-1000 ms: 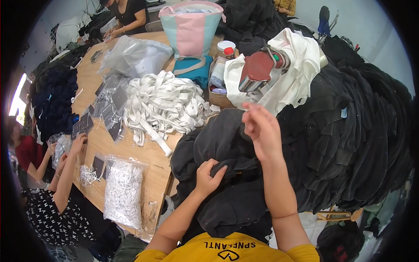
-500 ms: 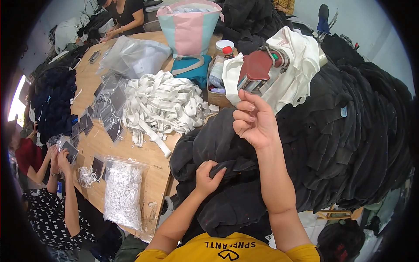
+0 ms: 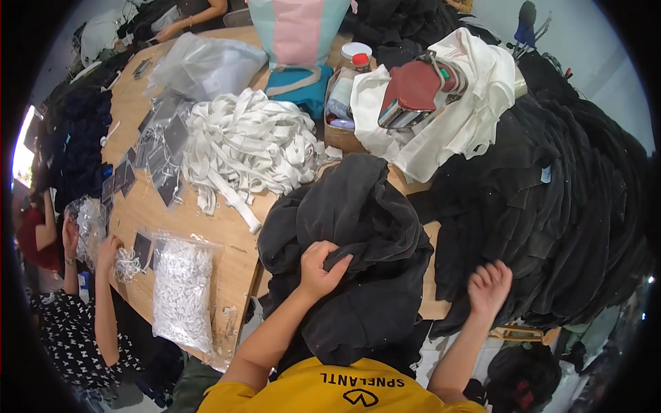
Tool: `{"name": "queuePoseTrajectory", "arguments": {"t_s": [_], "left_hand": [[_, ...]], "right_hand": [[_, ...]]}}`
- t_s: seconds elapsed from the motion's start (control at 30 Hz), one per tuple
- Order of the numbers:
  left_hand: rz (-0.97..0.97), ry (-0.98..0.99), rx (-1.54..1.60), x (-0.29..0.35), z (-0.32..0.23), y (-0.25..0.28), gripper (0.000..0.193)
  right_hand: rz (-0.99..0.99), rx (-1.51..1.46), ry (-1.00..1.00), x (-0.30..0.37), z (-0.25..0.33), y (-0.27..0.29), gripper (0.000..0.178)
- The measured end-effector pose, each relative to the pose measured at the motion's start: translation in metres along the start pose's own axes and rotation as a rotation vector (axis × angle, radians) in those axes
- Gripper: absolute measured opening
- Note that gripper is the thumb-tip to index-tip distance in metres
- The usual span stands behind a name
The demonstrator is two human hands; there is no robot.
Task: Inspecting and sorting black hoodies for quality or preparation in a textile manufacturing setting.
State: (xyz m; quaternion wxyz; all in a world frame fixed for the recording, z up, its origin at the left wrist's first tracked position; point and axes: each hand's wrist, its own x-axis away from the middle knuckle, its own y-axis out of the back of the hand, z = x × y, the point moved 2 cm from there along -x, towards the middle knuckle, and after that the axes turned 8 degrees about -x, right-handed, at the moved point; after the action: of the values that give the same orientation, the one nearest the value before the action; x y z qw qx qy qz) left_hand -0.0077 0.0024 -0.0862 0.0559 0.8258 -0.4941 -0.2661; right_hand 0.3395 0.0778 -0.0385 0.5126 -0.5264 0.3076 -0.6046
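Note:
A bunched black cloth piece [image 3: 358, 199], perhaps a garment, lies over the table's edge in front of me. My left hand [image 3: 323, 270] grips a fold of it, thumb pressed against the fingers. Off to the right, apart from that cloth, my right hand [image 3: 489, 288] is held with its fingers curled in. Whatever it may pinch is hidden or too fine to see. Beside it rises a large heap of black garments [image 3: 551, 227].
On the wooden table [image 3: 237, 251] are a heap of white straps [image 3: 248, 148], a bag of white cords [image 3: 183, 296], and a red hand-held device [image 3: 413, 86] on white cloth [image 3: 475, 103]. At the left, a co-worker's hands [image 3: 107, 251] handle tags and plastic bags.
My right hand has come down and right from above the black cloth to beside the garment heap. The black cloth stands bunched higher, and my left hand keeps its hold.

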Motion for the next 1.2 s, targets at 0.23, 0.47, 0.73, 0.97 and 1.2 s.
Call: {"name": "queuePoseTrajectory", "arguments": {"t_s": [0.23, 0.47, 0.73, 0.97, 1.2], "left_hand": [[0.063, 0.218, 0.179, -0.028, -0.013, 0.009, 0.016], [-0.323, 0.138, 0.528, -0.115, -0.026, 0.073, 0.021], [-0.046, 0.256, 0.189, -0.05, -0.045, 0.118, 0.013], [0.833, -0.002, -0.425, 0.043, -0.054, 0.063, 0.045], [1.185, -0.064, -0.207, 0.04, -0.061, 0.044, 0.035]], "right_hand": [[-0.416, 0.548, 0.438, 0.088, 0.115, 0.147, 0.015], [-0.154, 2.474, -0.591, 0.13, 0.078, 0.178, 0.021], [0.28, 1.929, 0.208, 0.061, -0.033, 0.03, 0.015], [0.057, 1.671, 0.274, 0.002, -0.08, 0.016, 0.034], [0.011, 1.02, 0.039, -0.025, -0.12, 0.01, 0.027]]}}
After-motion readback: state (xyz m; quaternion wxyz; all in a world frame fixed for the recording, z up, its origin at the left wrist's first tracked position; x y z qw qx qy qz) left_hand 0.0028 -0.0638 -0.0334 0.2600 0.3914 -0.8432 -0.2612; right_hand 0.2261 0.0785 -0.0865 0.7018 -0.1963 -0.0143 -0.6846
